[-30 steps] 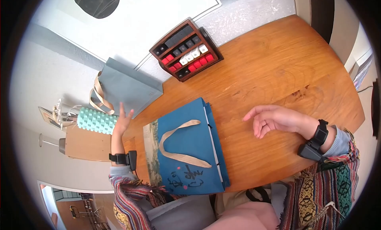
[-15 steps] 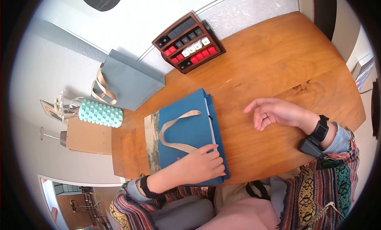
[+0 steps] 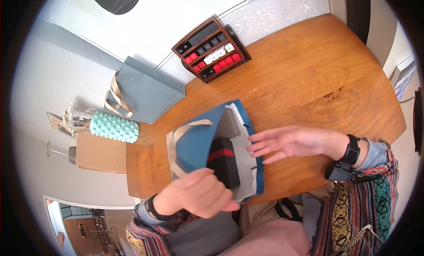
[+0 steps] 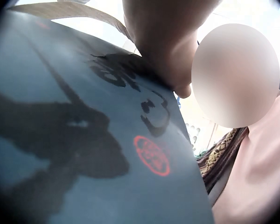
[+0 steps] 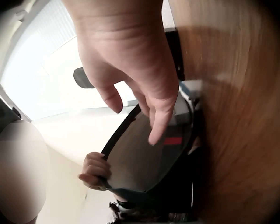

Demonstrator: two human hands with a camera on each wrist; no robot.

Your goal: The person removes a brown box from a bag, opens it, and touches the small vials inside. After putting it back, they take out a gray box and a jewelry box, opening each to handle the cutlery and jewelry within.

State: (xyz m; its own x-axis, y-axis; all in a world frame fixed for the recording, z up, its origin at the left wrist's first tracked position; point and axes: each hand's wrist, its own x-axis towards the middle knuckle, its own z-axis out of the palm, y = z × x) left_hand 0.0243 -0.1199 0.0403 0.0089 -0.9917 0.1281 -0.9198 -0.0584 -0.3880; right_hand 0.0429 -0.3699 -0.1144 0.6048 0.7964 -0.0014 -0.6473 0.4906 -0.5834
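A blue paper gift bag (image 3: 198,143) with a beige ribbon handle (image 3: 173,154) lies on its side on the table, its mouth spread apart. My left hand (image 3: 201,194) grips the rim of the upper panel and holds it up; in the right wrist view those fingers (image 5: 94,169) curl over the rim. Inside shows a black box (image 3: 227,170) with a red stripe. My right hand (image 3: 293,143) is at the mouth, fingers extended, fingertips overlapping the lower rim. Black brush writing and a red seal (image 4: 151,155) mark the panel in the left wrist view.
A grey-blue paper bag (image 3: 150,90) stands at the back left beside a mint foam roller (image 3: 114,127). Against the wall is a dark wooden rack (image 3: 212,50) holding red, white and black cubes. The wooden table (image 3: 309,75) stretches right, its front edge close to my lap.
My left hand has come from beyond the bag's left side to its rim and lifted the upper panel, exposing the black box. My right hand has moved left to the mouth, fingers straightening.
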